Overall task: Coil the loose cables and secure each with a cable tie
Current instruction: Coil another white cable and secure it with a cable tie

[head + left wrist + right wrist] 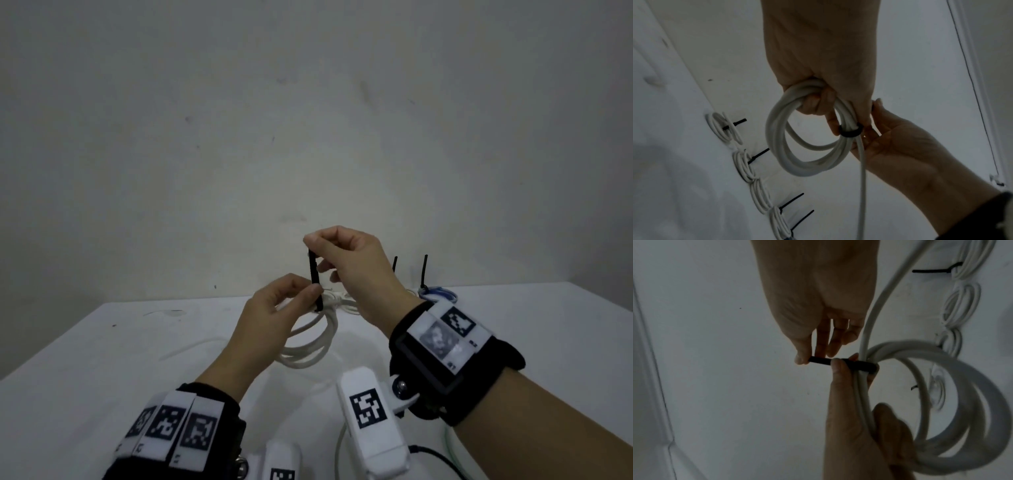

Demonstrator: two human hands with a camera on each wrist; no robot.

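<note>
A coil of white cable [310, 353] hangs above the white table [102, 359]. My left hand [306, 289] grips the coil's top, fingers curled through the loops [781, 129], thumb pressing where a black cable tie [313, 274] wraps the strands. The tie forms a tight band [849, 131] round the bundle. My right hand [310, 241] pinches the tie's free tail [819, 361] between thumb and fingers and holds it straight up from the coil. One loose cable end [861, 186] trails away from the band.
Several tied white coils [723, 128] lie in a row along the table's far edge by the wall, their black tie tails [424, 270] sticking up. One blue-and-white coil [438, 294] sits behind my right wrist. A dark thin cable [442, 459] runs at the bottom right.
</note>
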